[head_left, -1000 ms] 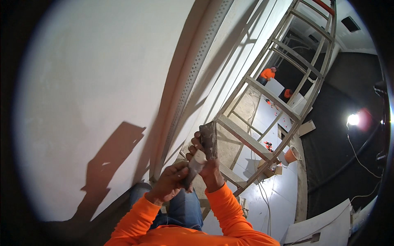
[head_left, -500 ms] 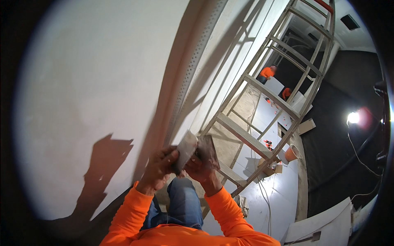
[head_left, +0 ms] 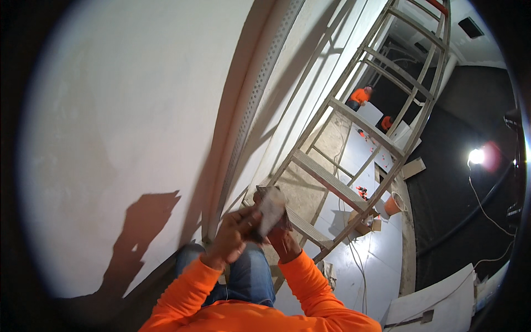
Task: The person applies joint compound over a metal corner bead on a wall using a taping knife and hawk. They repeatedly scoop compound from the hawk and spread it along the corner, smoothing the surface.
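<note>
Lower centre of the frame: my left hand (head_left: 229, 232) pinches a flat blade (head_left: 270, 213) between thumb and fingers, overlapping a dark plate (head_left: 286, 222) borne by my right hand (head_left: 279, 239); the right fingers are largely hidden, so I cannot tell how they close. Were the left pinch to loosen, the blade's whitish coating could drop onto my jeans (head_left: 249, 274); a careless slip could scrape the right fingers. The blade is pale above and dark toward my grip (blur hides finer grain); the plate is straight-edged and dull. Upper centre: perforated corner strip (head_left: 260, 88), round-holed. Right of centre: metal stepladder (head_left: 332, 180), ribbed treads.
</note>
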{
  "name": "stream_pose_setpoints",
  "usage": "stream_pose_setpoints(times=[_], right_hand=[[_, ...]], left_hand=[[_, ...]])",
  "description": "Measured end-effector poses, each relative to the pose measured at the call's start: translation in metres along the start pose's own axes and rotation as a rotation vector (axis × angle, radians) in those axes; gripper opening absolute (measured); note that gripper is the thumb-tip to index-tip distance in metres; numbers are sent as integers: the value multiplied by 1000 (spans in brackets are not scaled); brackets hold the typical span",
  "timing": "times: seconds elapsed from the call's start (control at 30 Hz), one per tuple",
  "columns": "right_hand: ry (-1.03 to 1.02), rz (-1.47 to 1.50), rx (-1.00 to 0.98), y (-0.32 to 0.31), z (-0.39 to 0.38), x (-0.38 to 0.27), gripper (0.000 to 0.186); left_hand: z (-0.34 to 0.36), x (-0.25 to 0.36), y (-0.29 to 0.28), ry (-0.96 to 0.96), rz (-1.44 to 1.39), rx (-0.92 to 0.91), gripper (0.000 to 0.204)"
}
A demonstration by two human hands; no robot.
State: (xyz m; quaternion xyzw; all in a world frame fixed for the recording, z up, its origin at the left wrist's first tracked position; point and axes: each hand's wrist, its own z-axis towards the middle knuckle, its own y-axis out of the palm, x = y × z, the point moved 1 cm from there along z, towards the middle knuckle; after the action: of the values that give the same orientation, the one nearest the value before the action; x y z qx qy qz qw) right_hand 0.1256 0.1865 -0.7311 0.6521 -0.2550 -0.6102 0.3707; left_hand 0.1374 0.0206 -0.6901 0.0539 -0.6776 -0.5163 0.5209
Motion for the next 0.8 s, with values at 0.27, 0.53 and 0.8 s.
stream_pose_setpoints(times=[0.27, 0.53, 0.8], right_hand=[[72, 305, -441, -1, 10, 1, 25], [-419, -737, -156, 8, -2, 9, 26], [-696, -379, 334, 26, 7, -25, 26]], left_hand=[[-26, -21, -10, -115, 33, -119, 35], [0, 18, -31, 129, -54, 25, 37], [-29, -25, -31, 399, 395, 316, 34]])
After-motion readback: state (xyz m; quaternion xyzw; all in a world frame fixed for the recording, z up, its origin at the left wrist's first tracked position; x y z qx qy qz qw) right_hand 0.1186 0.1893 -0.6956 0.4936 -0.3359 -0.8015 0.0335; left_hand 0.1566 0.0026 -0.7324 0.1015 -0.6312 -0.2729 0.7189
